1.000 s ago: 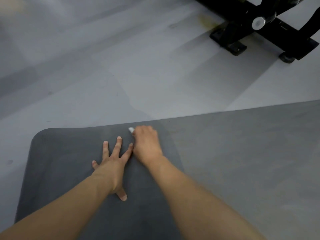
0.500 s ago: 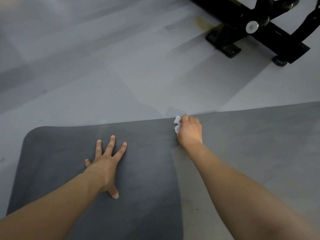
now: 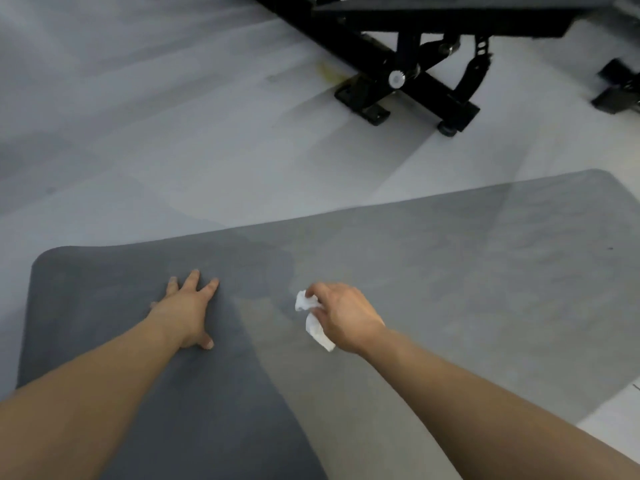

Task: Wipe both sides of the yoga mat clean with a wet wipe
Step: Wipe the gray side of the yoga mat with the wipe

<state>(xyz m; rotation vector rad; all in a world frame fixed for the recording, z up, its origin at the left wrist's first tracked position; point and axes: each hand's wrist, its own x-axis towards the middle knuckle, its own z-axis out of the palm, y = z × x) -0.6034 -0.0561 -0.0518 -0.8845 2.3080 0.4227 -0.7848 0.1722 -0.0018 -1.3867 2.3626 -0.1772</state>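
While both arms reach out from the near edge of the view, the left hand (image 3: 188, 306) lies flat on the yoga mat (image 3: 450, 289) with its fingers (image 3: 192, 277) spread wide, holding nothing and pressing the mat down. Just to its right, a little apart, the right hand (image 3: 346, 317) has its fingers (image 3: 313, 292) curled round a crumpled white wet wipe (image 3: 313, 318). One end of the wipe pokes out under the fingertips and the other end hangs down by the wrist. I cannot tell if the wipe is touching the mat or is just above it.

The mat lies on the floor (image 3: 156, 150). Its long way runs from left to right, with the right end a bit farther off. The left part around the flat hand looks dark. The part to the right of the wipe hand is pale. The edge between dark and pale runs right between the two hands.

I think the dark part is the wet, wiped part, so most of this side is not done yet. The pale part lies to the right of the wipe, so the right hand is the nearer one for it. The other side of the mat has to be wiped too.

Nothing lies on the mat in the way. Far off, past the mat's far edge, stands a black metal frame (image 3: 408, 81) on the floor, well apart from the hands. A small yellow stain (image 3: 329, 72) shows beside its foot.
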